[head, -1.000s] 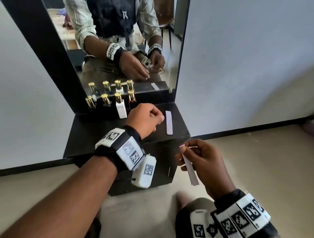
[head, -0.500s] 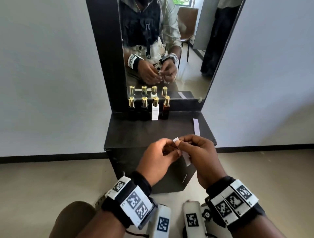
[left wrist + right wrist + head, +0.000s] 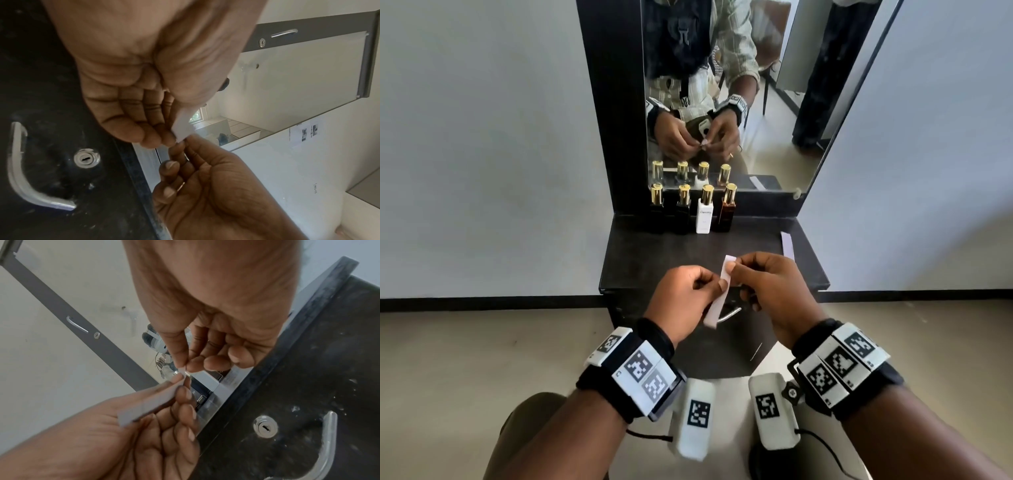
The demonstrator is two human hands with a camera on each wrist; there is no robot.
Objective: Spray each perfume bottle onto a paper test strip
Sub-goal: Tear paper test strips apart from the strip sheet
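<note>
Both hands hold one white paper test strip [image 3: 717, 301] in front of the black cabinet. My left hand [image 3: 714, 289] pinches its middle between thumb and fingers. My right hand [image 3: 732, 270] pinches its upper end. In the left wrist view the strip [image 3: 183, 129] runs under my left thumb to the right hand's fingertips [image 3: 176, 148]. The right wrist view shows the strip [image 3: 148, 404] lying across the left palm, with my right hand [image 3: 184, 368] on its tip. Several gold-capped perfume bottles stand against the mirror: two black [image 3: 656, 214], one white [image 3: 704, 219], one amber [image 3: 725, 217].
A second paper strip [image 3: 787, 244] lies at the right edge of the black cabinet top [image 3: 654, 260]. A drawer with a metal handle [image 3: 18, 170] and a keyhole [image 3: 86, 158] is below. The mirror [image 3: 774, 102] stands behind the bottles, with grey walls either side.
My left hand has come back from the cabinet top to meet the right hand. The strip, held by the right hand alone before, is now pinched by both hands and higher.
</note>
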